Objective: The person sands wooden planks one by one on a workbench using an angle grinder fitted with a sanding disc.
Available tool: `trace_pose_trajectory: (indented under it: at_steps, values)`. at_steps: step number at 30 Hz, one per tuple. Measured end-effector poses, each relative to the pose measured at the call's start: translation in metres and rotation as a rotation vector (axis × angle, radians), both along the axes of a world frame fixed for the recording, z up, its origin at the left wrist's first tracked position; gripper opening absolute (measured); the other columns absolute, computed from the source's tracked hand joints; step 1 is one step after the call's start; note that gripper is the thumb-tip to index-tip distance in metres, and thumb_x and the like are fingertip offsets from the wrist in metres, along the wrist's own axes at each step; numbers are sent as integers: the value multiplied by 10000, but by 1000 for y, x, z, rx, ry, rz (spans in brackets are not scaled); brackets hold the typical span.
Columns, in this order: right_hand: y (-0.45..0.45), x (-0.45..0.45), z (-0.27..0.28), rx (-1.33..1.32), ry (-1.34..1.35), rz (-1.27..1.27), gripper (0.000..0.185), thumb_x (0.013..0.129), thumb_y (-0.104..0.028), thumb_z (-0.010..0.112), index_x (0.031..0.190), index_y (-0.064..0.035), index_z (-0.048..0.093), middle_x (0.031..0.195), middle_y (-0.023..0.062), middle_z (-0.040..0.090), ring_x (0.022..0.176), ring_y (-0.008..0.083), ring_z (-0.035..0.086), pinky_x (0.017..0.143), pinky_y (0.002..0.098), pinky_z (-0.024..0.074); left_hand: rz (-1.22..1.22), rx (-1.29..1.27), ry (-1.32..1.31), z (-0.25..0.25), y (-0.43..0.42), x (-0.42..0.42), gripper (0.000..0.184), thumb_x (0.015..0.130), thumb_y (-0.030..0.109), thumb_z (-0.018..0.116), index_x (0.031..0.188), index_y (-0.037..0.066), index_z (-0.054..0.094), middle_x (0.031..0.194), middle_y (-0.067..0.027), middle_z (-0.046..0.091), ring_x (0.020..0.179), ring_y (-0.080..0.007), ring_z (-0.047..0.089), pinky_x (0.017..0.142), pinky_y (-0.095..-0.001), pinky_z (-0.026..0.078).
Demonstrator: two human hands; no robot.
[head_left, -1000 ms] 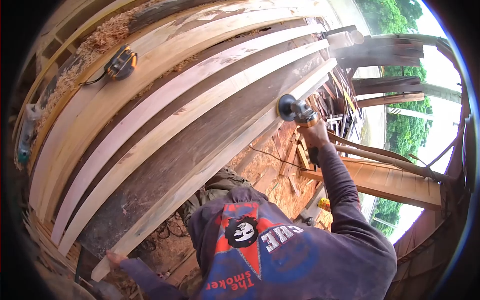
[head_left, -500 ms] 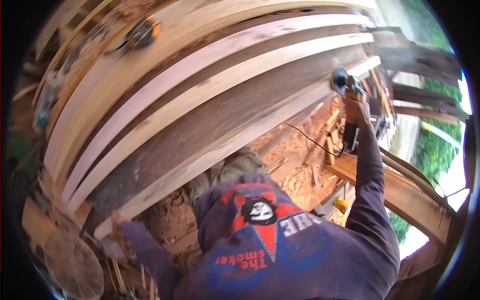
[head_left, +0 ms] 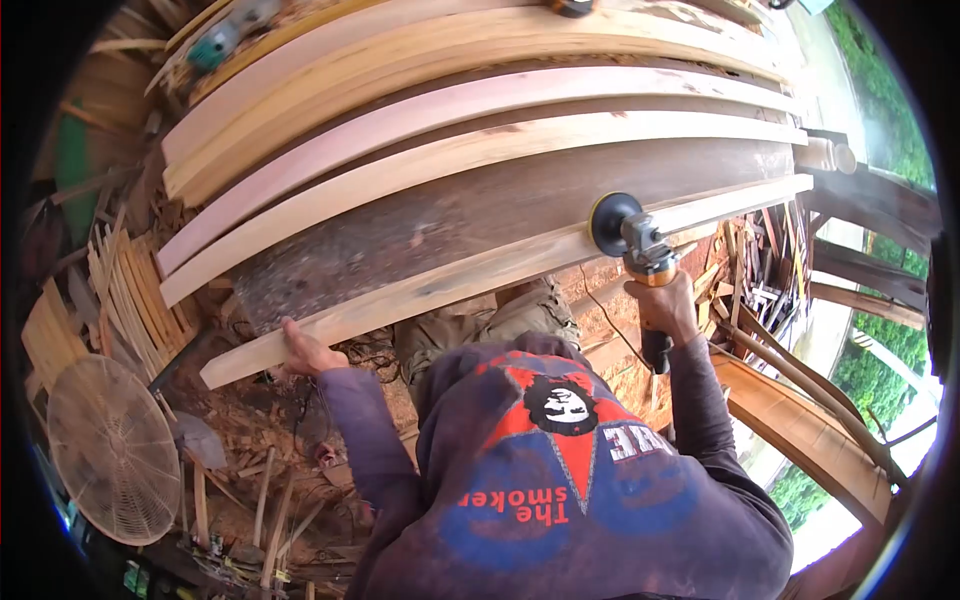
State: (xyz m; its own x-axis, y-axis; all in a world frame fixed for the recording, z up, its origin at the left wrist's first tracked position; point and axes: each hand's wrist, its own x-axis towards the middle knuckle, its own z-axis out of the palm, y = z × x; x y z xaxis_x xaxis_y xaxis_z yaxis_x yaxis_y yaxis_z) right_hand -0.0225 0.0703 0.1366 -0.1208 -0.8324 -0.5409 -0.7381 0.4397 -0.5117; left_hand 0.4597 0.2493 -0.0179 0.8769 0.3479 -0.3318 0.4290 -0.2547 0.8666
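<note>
A long pale wooden plank [head_left: 450,285] lies along the near edge of a dark, worn work surface [head_left: 400,230]. My left hand [head_left: 310,350] is closed around this plank near its left end, with the thumb over the top. In my right hand [head_left: 668,308] is an angle grinder [head_left: 650,258] with a round sanding disc [head_left: 612,224]. The disc sits over the right half of the plank; whether it presses on the wood I cannot tell. The grinder's rear end hangs below my fist.
Several more planks [head_left: 480,140] lie behind, side by side. A teal power tool [head_left: 213,48] rests at the upper left. A round fan guard [head_left: 115,450] stands at the lower left. Wood scraps and shavings [head_left: 240,480] cover the floor. A thick beam [head_left: 800,425] is at the right.
The grinder has come leftward along the plank, from near its right end toward the middle. My left hand sits a little further in from the left end. The view has shifted.
</note>
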Motion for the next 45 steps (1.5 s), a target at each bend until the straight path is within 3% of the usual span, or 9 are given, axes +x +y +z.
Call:
trace_pose_trajectory:
  at_steps: [6,8,11,20,22,28,33,42,45]
  values:
    - [53,144,0,50,-25,151,389,737,-200,849,1038,18,734,871,91,774,767,150,726,722,328,590,-419,73,-143,-24,114,148,1175,744,274,934,1592,29,158,1540,-282,320,1264,-358,542,1074,-514,516]
    - [63,180,0,52,-63,268,377,760,-209,851,1046,10,739,882,107,783,795,160,747,723,340,598,-406,768,-271,-21,124,180,1127,748,364,900,1605,27,252,1514,-302,392,1351,-421,468,1137,-566,407]
    - [93,229,-6,32,-25,411,440,753,-293,863,1052,3,734,868,158,780,779,246,772,719,380,610,-637,706,-366,-53,153,232,1060,742,415,872,1575,15,352,1472,-307,442,1369,-459,430,1166,-594,333]
    - [135,342,0,62,25,587,534,725,-297,849,1093,26,636,830,245,741,774,405,759,739,490,612,-465,676,-259,-47,133,225,911,764,382,808,1511,1,451,1354,-274,520,1233,-417,547,1078,-531,425]
    - [134,330,10,103,61,556,502,739,-317,830,1087,5,663,898,241,752,845,417,759,783,503,611,-352,238,-216,-29,116,209,900,766,343,784,1513,-19,436,1332,-276,535,1181,-420,588,1048,-514,452]
    - [125,212,20,-8,225,358,508,760,-306,833,1159,-22,698,914,225,765,839,385,771,788,466,618,-482,543,-270,-39,134,215,907,768,330,772,1522,-26,415,1326,-263,544,1172,-417,594,1032,-508,468]
    - [96,111,4,-121,196,10,326,744,-227,834,969,-5,757,814,153,761,726,234,750,708,379,607,-385,199,-301,-45,124,213,874,751,227,770,1508,-32,418,1345,-225,526,1187,-358,585,1008,-471,489]
    - [9,-45,-32,-74,286,-294,212,800,-204,819,962,-69,797,773,37,727,733,143,716,642,331,561,-362,299,-326,-50,123,227,862,704,111,748,1482,-55,416,1299,-229,503,1080,-359,625,883,-483,562]
    - [3,-89,-30,-159,494,169,148,889,-174,748,1003,-123,827,829,56,740,737,160,726,651,306,581,-368,274,-295,-33,114,216,826,698,134,733,1450,-66,457,1272,-230,515,1050,-372,639,843,-496,570]
